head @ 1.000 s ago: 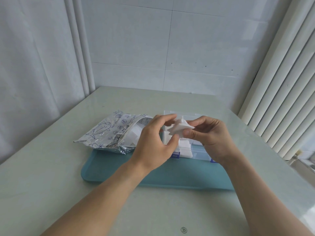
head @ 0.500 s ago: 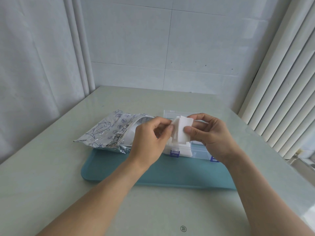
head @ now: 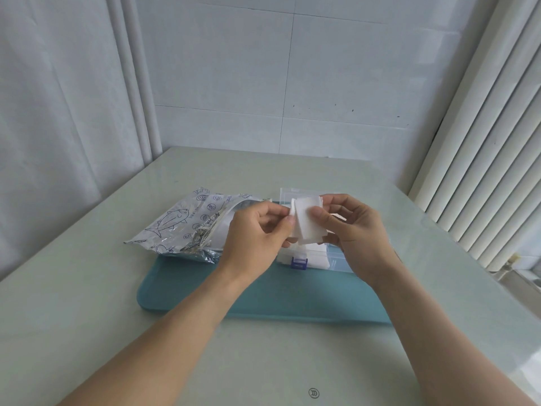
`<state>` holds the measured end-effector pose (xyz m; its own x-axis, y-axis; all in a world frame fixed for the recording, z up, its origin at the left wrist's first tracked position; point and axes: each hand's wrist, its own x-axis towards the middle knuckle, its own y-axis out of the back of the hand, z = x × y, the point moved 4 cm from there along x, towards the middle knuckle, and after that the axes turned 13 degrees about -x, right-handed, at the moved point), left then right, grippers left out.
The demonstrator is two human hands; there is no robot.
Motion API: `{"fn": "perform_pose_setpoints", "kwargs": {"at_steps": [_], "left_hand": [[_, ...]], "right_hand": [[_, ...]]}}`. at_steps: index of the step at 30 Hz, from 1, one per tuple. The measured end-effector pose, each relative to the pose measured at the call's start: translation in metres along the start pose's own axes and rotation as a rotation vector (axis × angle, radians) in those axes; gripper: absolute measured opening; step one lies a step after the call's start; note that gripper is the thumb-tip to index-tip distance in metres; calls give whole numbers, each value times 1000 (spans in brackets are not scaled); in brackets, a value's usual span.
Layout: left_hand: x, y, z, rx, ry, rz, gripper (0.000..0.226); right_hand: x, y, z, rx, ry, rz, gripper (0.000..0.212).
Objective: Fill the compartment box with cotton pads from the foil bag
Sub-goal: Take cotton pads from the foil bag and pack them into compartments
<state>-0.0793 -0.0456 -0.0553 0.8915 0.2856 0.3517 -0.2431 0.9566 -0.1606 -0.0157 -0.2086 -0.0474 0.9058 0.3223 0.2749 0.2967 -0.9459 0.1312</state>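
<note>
1. Where the pale worktop (head: 87,288) nears its far edge, a teal tray (head: 263,300) lies.
2. Its left end carries the foil bag (head: 181,227); the compartment box (head: 319,256) sits toward the right.
3. Left hand (head: 254,238) and right hand (head: 357,230) both pinch cotton pads (head: 307,221) above the box.

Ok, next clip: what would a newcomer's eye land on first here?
The two hands, left hand and right hand, pinching white cotton pads mid-frame above the compartment box. Then the crinkled foil bag with a fish print, lying at left on the teal tray.
</note>
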Motion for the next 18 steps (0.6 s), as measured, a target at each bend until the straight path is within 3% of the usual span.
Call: {"fn": "perform_pose_setpoints", "kwargs": {"at_steps": [4,11,15,18], "left_hand": [[1,-4,-10,-159,192,-54,11],[2,1,-10,9,120,-2,12],[0,-6,-8,-284,274,-73,19],[-2,-8,-10,-235,259,-111,17]], "right_hand": [[-1,-3,0,19,2,-1,8],[-2,-8,1,-87,10,55,9],[-3,-11,0,-137,26,37,7],[-4,-11,0,-173,32,2,9]]}}
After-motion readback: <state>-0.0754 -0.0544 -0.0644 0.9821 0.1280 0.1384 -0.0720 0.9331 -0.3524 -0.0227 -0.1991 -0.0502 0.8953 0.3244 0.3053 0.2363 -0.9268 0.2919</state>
